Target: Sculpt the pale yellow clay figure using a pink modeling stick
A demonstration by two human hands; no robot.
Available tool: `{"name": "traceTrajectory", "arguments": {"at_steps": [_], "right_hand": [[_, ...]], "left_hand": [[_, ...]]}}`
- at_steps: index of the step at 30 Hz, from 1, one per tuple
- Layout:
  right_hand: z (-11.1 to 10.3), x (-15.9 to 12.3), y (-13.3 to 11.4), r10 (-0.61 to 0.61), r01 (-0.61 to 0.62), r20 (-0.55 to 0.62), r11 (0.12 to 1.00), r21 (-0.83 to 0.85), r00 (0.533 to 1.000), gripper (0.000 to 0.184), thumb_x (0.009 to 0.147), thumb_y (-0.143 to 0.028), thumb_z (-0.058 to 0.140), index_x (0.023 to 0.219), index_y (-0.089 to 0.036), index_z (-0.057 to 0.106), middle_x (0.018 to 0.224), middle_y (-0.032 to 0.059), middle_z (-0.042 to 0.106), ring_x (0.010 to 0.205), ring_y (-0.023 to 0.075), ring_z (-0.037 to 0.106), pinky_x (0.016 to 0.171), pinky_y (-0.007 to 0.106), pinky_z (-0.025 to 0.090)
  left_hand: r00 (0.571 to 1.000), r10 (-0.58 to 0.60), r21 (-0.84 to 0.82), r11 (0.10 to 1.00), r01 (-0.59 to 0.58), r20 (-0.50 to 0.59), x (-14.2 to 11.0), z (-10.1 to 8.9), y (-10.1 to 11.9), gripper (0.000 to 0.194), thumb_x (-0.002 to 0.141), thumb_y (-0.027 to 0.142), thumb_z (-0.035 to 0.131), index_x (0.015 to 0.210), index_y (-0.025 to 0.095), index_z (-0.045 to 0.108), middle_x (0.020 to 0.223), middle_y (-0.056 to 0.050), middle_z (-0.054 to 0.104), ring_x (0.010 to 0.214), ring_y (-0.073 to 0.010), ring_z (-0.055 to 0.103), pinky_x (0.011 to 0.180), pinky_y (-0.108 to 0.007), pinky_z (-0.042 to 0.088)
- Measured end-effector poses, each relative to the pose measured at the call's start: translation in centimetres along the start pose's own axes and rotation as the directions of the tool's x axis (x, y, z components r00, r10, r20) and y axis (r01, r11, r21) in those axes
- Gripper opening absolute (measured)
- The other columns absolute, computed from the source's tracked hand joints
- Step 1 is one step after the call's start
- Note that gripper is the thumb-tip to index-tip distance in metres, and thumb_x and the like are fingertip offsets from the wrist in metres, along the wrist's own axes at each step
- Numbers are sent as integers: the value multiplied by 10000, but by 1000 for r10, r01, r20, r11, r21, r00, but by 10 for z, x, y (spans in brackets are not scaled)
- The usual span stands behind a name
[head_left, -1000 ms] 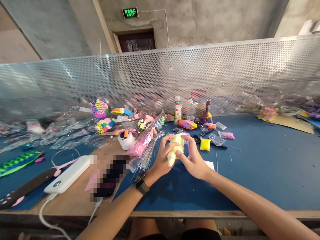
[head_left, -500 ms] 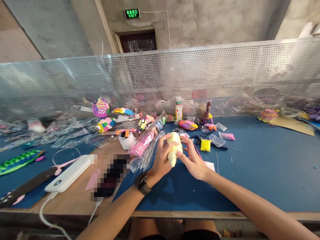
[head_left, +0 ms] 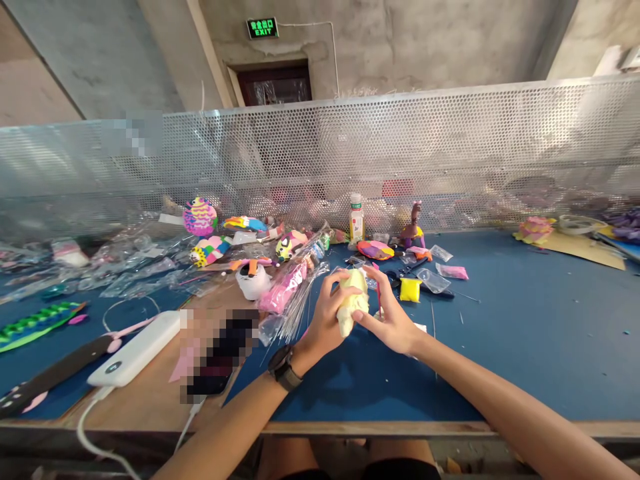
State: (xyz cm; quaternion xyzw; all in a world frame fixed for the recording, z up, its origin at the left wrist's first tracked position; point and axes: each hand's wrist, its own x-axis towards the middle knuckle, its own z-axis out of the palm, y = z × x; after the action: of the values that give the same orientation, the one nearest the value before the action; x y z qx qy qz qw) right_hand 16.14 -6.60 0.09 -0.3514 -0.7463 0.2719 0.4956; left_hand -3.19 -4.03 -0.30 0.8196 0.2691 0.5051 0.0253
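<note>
A pale yellow lump of clay (head_left: pixel 353 303) is held above the blue table top (head_left: pixel 525 333), between both hands. My left hand (head_left: pixel 323 320), with a dark watch on its wrist, wraps its fingers round the lump's left side. My right hand (head_left: pixel 393 317) pinches the lump's right side with thumb and fingers. A thin pink stick tool (head_left: pixel 379 293) stands upright between the right hand's fingers.
Clay figures and clear plastic bags (head_left: pixel 150 267) lie at the left. A white power bank (head_left: pixel 137 347) with a cable rests on a wooden board. A glue bottle (head_left: pixel 356 219), a yellow clay block (head_left: pixel 411 289) and a perforated metal screen (head_left: pixel 450 153) stand behind the hands.
Both hands have turned and kneaded the yellow lump in place. The pink stick has swung from slanting back to upright in the right hand.
</note>
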Motion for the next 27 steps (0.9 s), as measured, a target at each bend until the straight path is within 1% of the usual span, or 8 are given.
{"name": "traceTrajectory", "arguments": {"at_steps": [5,10,12,18,22,27], "right_hand": [[-1,1,-1,-11,11,14,1000,30,1000,850,951,-534,746,1620,-282,285,1679,167,358,1586,340,347,1322,568,288],[-2,2,-3,33,-37,35,992,125,999,750,1011,-523,663,1615,-276,295,1661,165,409,1548,322,422,1287,556,364],[-3,2,-3,27,-31,39,993,110,999,775,998,-514,687,1619,-270,294,1658,169,413,1543,327,427,1283,556,373],[-9,2,-3,-25,20,77,998,60,997,815,984,-477,719,1637,-281,272,1693,163,370,1586,334,366,1307,566,332],[-12,2,-3,-29,22,105,997,72,994,822,985,-477,717,1637,-270,262,1684,170,371,1578,331,379,1302,549,341],[-12,3,1,-70,65,118,997,40,991,824,972,-493,725,1631,-270,283,1678,166,382,1570,343,384,1303,559,332]], "left_hand": [[999,26,-63,998,-25,24,1,0,2,247,985,229,649,1228,263,623,1388,-123,510,1348,-296,563,1125,-521,537],[996,26,-92,996,-19,80,2,0,3,267,967,248,691,1222,267,616,1392,-127,512,1387,-318,536,1174,-562,497],[995,37,-112,993,-27,90,1,1,1,261,968,260,692,1219,266,620,1398,-127,507,1399,-320,527,1177,-559,495],[991,67,-167,985,-48,114,-1,3,-4,293,961,268,716,1240,271,627,1408,-126,499,1391,-323,526,1189,-547,479],[987,70,-196,980,-40,145,-2,3,-5,282,957,259,726,1223,274,635,1411,-123,495,1426,-326,501,1216,-545,451],[984,57,-193,981,-24,171,-3,4,-6,296,941,259,734,1220,269,636,1428,-128,499,1401,-326,522,1198,-546,466]]}}
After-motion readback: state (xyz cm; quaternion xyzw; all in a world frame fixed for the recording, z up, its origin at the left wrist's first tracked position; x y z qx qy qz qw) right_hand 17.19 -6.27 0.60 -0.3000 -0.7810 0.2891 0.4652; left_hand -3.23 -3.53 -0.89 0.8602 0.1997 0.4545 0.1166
